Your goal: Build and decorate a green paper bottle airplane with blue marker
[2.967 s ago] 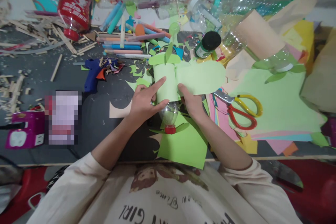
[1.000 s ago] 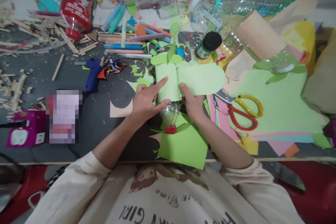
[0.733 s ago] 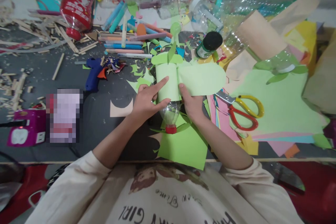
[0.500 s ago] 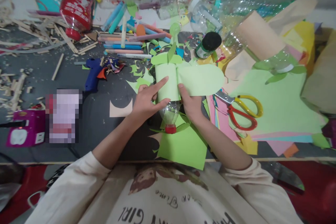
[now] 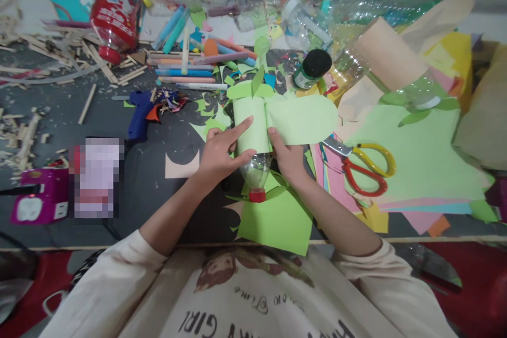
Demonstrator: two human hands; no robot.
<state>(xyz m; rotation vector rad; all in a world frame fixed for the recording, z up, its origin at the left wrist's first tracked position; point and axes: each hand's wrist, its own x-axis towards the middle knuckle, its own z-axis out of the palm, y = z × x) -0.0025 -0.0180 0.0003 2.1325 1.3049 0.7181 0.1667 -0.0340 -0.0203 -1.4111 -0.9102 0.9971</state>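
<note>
A clear plastic bottle (image 5: pixel 255 169) with a red cap lies with its cap toward me, its body wrapped in pale green paper (image 5: pixel 250 129). Leaf-shaped green pieces top the far end, and a rounded paper wing (image 5: pixel 304 119) sticks out to the right. My left hand (image 5: pixel 222 153) grips the bottle from the left, index finger stretched over the wrap and thumb near its lower edge. On the other side, my right hand (image 5: pixel 290 161) holds the bottle where wing and wrap meet, thumb on top; its other fingers are hidden beneath. Bright green paper (image 5: pixel 277 224) lies below the cap.
Scissors (image 5: pixel 366 169) with red and yellow handles rest on paper sheets at right. A blue glue gun (image 5: pixel 139 116) and a phone (image 5: pixel 99 177) lie at left. Markers (image 5: pixel 190 70), a black-capped jar (image 5: pixel 312 69), a peach-wrapped bottle (image 5: pixel 392 53) and wooden sticks (image 5: pixel 106 63) surround the work.
Both hands keep the same hold on the wrapped bottle. Only a very slight shift of the camera view shows.
</note>
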